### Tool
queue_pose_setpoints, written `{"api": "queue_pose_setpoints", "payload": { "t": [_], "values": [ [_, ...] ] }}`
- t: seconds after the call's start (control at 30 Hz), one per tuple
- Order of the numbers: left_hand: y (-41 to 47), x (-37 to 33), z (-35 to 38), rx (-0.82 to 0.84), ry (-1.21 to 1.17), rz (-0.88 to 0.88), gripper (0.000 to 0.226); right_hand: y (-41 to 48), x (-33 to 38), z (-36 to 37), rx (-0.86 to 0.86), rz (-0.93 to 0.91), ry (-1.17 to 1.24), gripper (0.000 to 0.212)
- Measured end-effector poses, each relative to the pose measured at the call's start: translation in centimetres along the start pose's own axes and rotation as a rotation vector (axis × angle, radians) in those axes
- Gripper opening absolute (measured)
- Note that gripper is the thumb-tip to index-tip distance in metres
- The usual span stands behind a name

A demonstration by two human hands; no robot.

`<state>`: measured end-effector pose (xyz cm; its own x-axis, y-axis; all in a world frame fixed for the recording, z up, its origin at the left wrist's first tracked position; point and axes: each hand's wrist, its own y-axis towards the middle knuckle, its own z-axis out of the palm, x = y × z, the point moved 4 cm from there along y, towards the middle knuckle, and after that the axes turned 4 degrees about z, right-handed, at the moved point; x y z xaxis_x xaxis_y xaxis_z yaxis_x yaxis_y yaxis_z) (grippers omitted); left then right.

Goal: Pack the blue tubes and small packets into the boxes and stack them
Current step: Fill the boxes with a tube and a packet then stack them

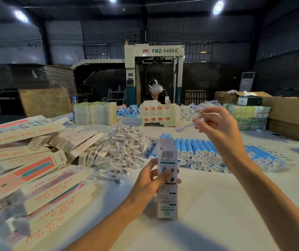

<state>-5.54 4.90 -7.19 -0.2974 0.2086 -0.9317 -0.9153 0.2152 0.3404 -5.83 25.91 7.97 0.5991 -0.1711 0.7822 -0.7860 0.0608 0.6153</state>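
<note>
My left hand [151,180] grips a tall white printed box [167,196] that stands upright on the white table, its top flap open. My right hand [217,127] is raised above and to the right of the box and pinches a small clear packet [190,125] that points left. Behind the box lies a stacked row of blue tubes [208,154] with white caps. A heap of small clear packets [123,149] covers the table's middle. Packed boxes [36,178] with red print are piled at the left.
A person wearing a headset [155,91] sits across the table behind stacks of flat boxes [95,113] and a printed carton stack [159,114]. More blue tubes [128,110] lie at the far side. Brown cartons [292,116] stand at the right.
</note>
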Motion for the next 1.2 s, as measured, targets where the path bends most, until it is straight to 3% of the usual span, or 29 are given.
{"api": "queue_pose_setpoints", "payload": {
  "t": [0.27, 0.4, 0.53, 0.63, 0.7, 0.8, 0.97, 1.07, 1.2],
  "values": [
    [-0.2, -0.6, 0.8, 0.011, 0.025, 0.033, 0.052, 1.3, 0.8, 4.2, 0.386, 0.023, -0.372, 0.027],
    [-0.3, -0.8, 0.6, -0.005, 0.059, 0.073, 0.045, 0.7, -0.5, 6.7, 0.387, 0.019, -0.379, 0.023],
    [-0.3, -1.2, 0.1, -0.063, 0.152, 0.122, 0.040, -0.9, -1.8, 7.5, 0.372, -0.142, -0.484, 0.013],
    [-0.3, -1.5, -0.1, -0.087, 0.207, 0.163, 0.054, -2.5, -3.1, 6.4, 0.224, -0.205, -0.373, 0.027],
    [-0.4, -1.6, -0.1, -0.094, 0.205, 0.188, 0.072, -3.5, -4.5, 5.3, 0.116, -0.166, -0.216, 0.022],
    [-0.3, -1.9, -0.2, -0.103, 0.226, 0.263, 0.079, -4.8, -6.7, 4.9, 0.199, -0.057, -0.070, 0.023],
    [-0.3, -2.2, -0.5, -0.093, 0.282, 0.302, 0.064, -5.6, -8.1, 5.5, 0.277, 0.027, 0.027, 0.033],
    [-0.2, -2.4, -0.6, -0.070, 0.296, 0.304, 0.062, -5.8, -8.4, 5.6, 0.321, 0.188, 0.166, 0.030],
    [0.1, -2.6, -0.6, -0.033, 0.375, 0.299, 0.063, -5.8, -8.3, 5.4, 0.353, 0.210, 0.202, 0.021]
  ]
}}
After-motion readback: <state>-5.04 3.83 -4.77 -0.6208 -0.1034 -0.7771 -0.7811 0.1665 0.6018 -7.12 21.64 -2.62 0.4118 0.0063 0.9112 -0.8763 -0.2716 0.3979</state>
